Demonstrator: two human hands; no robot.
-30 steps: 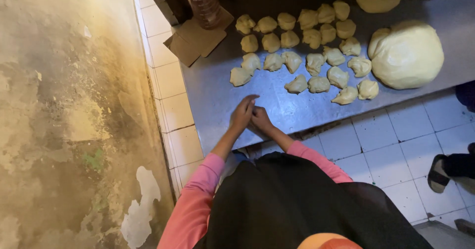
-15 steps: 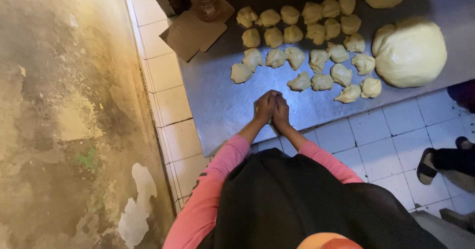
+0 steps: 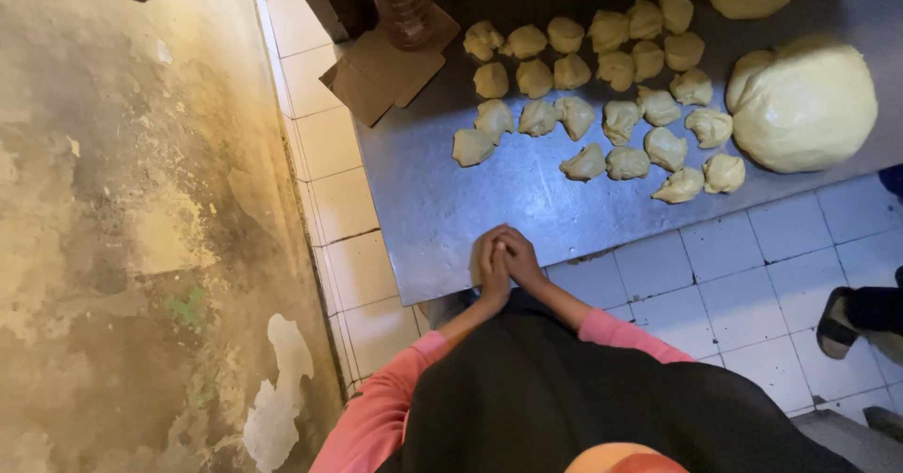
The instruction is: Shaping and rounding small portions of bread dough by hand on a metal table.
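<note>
Both hands are pressed together, palm to palm, over the near edge of the grey sheet-metal worktop (image 3: 442, 200): the left hand (image 3: 491, 264) and the right hand (image 3: 519, 257) are closed against each other with fingers wrapped. A sliver of pale yellow dough (image 3: 476, 262) appears to show at the left side of the clasp, so the hands seem to be cupping a small piece, though most of it is covered and I cannot confirm its size or shape. Well apart, further back on the worktop, lies a cluster of torn pale yellow dough lumps (image 3: 602, 97), roughly in rows, with a large smooth mound of yellow dough (image 3: 804, 106) just beside them on the right. A folded brown cardboard piece (image 3: 381, 73) overhangs the far left corner. Risk noted: the hands work right at the worktop's front edge, above the white tiled floor (image 3: 734, 266), so a piece slipping from the palms could drop off the surface; the outermost lumps also sit near that edge. A second person's sandalled foot (image 3: 837, 323) stands close on the right, cut off by the frame. The upper dough masses and a ribbed container behind the cardboard are cropped and hard to identify.
</note>
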